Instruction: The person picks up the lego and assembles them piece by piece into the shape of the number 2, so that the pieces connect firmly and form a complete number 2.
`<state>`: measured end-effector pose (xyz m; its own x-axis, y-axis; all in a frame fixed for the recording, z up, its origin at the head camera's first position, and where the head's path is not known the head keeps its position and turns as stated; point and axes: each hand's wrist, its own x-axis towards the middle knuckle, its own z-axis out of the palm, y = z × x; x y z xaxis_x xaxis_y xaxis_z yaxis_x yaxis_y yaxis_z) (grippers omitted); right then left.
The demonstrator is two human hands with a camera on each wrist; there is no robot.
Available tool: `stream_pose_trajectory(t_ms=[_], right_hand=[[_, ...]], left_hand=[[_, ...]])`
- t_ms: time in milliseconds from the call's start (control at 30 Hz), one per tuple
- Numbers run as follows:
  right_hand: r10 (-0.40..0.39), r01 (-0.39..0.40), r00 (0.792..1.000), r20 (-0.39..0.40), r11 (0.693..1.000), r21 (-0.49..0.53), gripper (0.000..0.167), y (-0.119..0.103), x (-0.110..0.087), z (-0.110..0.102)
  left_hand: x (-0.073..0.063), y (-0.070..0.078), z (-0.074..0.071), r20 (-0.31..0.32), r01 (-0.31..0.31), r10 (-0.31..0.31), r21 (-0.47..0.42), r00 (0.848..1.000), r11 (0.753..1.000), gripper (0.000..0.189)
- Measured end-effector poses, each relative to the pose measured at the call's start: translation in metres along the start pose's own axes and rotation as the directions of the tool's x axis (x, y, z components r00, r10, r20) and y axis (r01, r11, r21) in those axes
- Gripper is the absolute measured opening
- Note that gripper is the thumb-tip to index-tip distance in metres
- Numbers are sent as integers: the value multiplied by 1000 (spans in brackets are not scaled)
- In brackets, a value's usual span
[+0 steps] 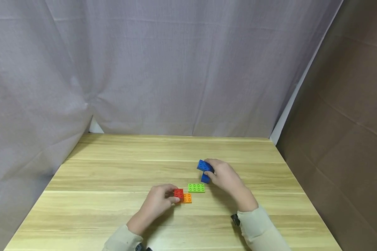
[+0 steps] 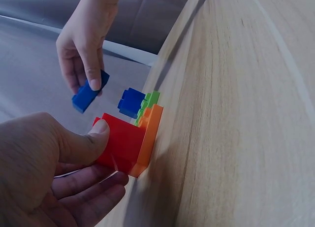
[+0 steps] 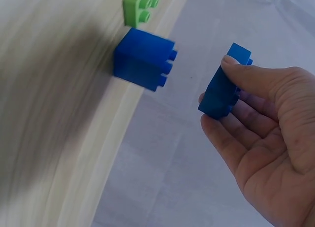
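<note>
My left hand (image 1: 155,202) pinches a square red brick (image 1: 178,192) between thumb and fingers. The red brick sits on the left part of a flat orange brick (image 1: 187,198), whose right studs stay bare. My right hand (image 1: 225,176) holds a long blue brick (image 1: 203,165) raised above the table, thumb on one side and fingers on the other. Below it a taller, blocky blue brick (image 3: 140,59) stands on the table, apart from the held one. A flat light green brick (image 1: 196,188) lies between the orange brick and the standing blue one.
The wooden table (image 1: 113,174) carries the bricks near its middle. A grey cloth (image 1: 150,69) hangs behind it and along the left, and a brown cloth (image 1: 342,115) hangs at the right.
</note>
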<state>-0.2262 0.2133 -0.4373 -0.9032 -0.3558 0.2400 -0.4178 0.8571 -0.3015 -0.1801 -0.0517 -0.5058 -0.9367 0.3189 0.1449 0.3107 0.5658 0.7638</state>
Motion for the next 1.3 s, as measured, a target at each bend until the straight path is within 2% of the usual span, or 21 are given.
stream_pose_trajectory(t_ms=[500, 1067, 1300], right_hand=[[-108, 108, 994, -5, 994, 27, 43, -21, -5, -5], [-183, 180, 983, 30, 980, 88, 42, -38, -12, -1], [-211, 201, 975, 75, 972, 121, 44, -44, -16, 5]], left_hand=[[1, 1, -2, 1, 4, -4, 4, 1000, 1000, 26], [1, 2, -3, 4, -14, 14, 3, 1000, 1000, 25], [0, 1, -2, 0, -13, 13, 10, 1000, 1000, 26]])
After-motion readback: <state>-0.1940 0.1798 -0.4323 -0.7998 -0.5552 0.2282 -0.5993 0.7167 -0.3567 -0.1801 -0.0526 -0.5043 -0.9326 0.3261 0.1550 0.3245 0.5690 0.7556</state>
